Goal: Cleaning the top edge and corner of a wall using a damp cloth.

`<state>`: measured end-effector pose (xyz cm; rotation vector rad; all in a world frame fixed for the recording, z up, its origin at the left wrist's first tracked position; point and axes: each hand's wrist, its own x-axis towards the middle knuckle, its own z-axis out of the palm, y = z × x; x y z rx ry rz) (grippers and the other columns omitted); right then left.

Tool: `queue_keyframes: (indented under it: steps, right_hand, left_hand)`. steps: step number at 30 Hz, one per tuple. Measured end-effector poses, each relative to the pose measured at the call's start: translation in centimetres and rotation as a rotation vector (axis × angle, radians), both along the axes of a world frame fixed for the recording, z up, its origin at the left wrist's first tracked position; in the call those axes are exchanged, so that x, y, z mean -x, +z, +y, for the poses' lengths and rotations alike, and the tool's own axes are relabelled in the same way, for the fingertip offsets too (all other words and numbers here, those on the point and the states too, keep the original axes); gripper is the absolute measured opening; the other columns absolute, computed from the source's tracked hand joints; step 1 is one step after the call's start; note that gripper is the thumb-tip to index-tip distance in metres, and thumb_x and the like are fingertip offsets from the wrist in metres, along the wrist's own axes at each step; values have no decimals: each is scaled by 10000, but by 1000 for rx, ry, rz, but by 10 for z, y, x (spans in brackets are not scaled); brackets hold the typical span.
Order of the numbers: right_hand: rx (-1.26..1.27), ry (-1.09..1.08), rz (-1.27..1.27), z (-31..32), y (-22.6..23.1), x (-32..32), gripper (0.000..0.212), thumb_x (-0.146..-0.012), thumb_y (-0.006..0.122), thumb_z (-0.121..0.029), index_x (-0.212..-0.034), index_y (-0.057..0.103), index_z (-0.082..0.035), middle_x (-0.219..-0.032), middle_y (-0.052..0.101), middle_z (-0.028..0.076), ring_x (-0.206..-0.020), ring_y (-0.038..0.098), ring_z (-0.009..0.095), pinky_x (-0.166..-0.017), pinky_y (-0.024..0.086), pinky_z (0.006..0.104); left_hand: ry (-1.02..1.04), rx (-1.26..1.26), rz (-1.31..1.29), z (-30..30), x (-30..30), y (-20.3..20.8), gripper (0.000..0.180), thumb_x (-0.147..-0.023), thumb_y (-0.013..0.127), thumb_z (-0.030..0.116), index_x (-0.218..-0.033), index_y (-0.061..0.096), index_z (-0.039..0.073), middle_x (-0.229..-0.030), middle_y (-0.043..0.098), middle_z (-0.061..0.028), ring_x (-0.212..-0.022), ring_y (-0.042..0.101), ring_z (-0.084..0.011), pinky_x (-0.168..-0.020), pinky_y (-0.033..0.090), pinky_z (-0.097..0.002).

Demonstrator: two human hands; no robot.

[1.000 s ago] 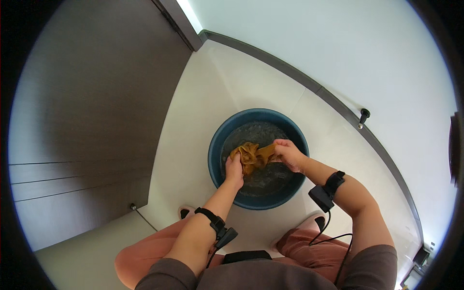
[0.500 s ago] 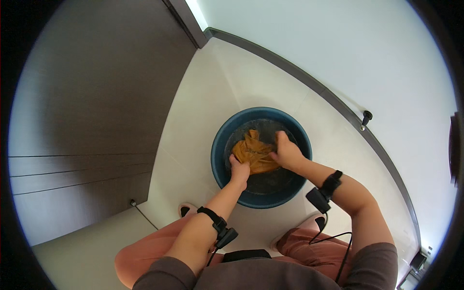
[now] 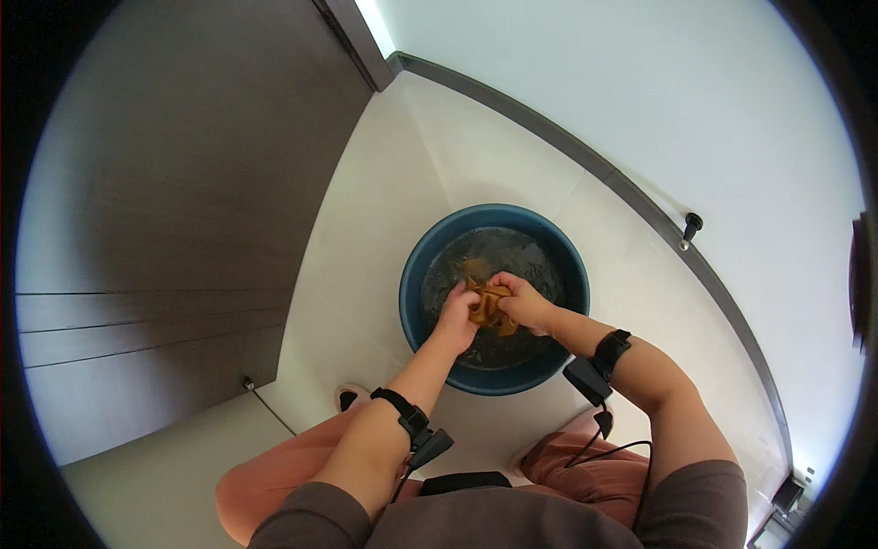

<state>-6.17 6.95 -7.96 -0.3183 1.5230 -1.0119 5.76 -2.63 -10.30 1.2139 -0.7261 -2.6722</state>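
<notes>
A round blue basin (image 3: 423, 340) holding water (image 3: 517, 252) stands on the floor in front of me. Inside it, a wet mustard-brown cloth (image 3: 492, 309) is bunched up between my two hands. My left hand (image 3: 457, 316) is closed on the cloth's left side. From the right, my right hand (image 3: 528, 306) grips the other side, its fingers curled over the folds. Part of the cloth trails under the water beyond my fingers. The hands are close together, just above or at the water surface; which, I cannot tell.
A dark wooden door (image 3: 183, 183) stands at the left, with a small floor fitting (image 3: 249, 382) at its lower corner. A black doorstop (image 3: 692, 226) juts from the skirting of the white wall (image 3: 640, 82). Straps with black boxes (image 3: 428, 446) and cables sit on both my arms.
My right hand has moved left and closed on the cloth, which was spread wider before. The cloth is now gathered into a smaller bunch between both hands.
</notes>
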Motion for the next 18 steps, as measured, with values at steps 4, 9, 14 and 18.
queue_keyframes:
  steps: [4,9,14,18]
  right_hand:
    - [276,48,-218,-2,22,-16,271,-741,428,50,-980,499,-57,-900,549,70,-839,531,178,-725,436,287]
    - [410,302,422,-3,16,-28,223,-719,470,20,-927,506,-50,-916,541,104,-868,548,248,-743,448,336]
    - [249,483,1030,4,15,-13,214,-745,515,-99,-955,525,-57,-922,526,165,-874,552,346,-728,468,415]
    - [-107,596,1318,12,-7,12,337,-754,523,-146,-1079,482,-67,-1122,445,152,-1023,469,337,-811,441,421]
  left_hand:
    - [175,-376,-66,-6,3,11,297,-869,355,232,-1056,525,77,-1062,557,-101,-999,535,-249,-875,426,-396]
    - [65,-324,17,5,2,-5,356,-929,319,350,-1067,527,96,-1046,560,-91,-957,550,-244,-844,455,-371]
    - [111,-404,-27,13,8,-11,313,-911,403,335,-1073,525,96,-1083,560,-80,-977,548,-240,-870,439,-395]
    - [149,-50,-288,4,10,-10,308,-862,528,300,-1090,525,93,-1150,536,-77,-1026,522,-238,-896,402,-398]
